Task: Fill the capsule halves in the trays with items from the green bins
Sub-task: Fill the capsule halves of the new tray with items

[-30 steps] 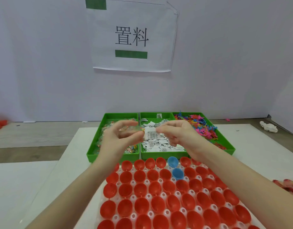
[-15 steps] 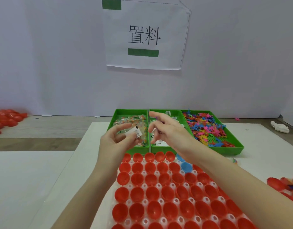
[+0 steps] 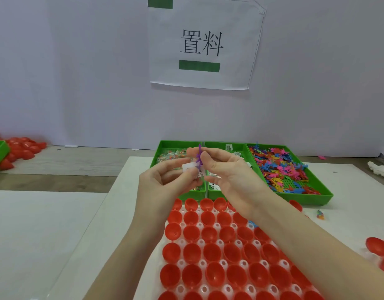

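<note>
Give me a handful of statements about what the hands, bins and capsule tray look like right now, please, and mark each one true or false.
1. The right hand pinches a purple toy figure. True.
2. The left hand is empty. False: it holds a small white paper packet.
3. The rightmost green bin holds the multicoloured figures. True.
4. Every capsule half in the tray is blue. False: nearly all are red.
5. Both hands are above the near ends of the bins. True.
</note>
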`<state>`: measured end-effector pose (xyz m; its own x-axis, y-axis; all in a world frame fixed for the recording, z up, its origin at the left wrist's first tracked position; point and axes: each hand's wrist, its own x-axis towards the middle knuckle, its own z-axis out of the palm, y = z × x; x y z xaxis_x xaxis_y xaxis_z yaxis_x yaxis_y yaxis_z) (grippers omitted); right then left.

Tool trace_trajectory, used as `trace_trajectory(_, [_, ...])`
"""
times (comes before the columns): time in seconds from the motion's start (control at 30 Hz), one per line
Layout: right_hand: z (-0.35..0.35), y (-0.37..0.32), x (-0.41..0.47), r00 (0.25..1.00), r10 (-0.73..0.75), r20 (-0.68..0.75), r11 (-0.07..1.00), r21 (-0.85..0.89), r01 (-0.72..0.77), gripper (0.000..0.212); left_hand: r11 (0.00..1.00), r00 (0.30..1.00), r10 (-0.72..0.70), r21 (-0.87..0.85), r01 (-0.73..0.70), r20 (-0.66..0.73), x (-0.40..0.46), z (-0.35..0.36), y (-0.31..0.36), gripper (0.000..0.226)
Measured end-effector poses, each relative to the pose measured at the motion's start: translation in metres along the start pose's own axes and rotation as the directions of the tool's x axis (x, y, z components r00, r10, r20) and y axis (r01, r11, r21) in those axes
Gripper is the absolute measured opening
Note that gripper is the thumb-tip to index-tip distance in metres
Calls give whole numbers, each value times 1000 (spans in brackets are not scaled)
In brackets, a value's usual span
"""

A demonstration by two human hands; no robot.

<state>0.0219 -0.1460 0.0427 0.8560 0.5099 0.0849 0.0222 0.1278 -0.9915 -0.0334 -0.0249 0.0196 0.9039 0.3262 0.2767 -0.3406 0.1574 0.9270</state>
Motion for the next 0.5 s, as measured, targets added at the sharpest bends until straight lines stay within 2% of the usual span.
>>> trace_trajectory(0.2, [6, 3, 1, 995, 94, -18, 995, 17, -94, 39, 998, 999, 28, -50, -30, -36, 3, -7, 5, 30])
trace_trajectory(0.33, [11, 2, 2, 996, 93, 1, 995, -27, -93, 42, 996, 999, 37, -81, -36, 13, 5, -13, 7, 23])
trace_trajectory(0.43, [14, 1, 3, 998, 52, 18, 998, -38, -52, 31, 993, 997, 9, -116, 0, 76, 7, -21, 8, 21])
trace_trajectory(0.5, [17, 3, 6, 1000, -7, -24, 998, -58, 6, 23, 995, 996, 8, -103, 0, 84, 10, -25, 6, 21])
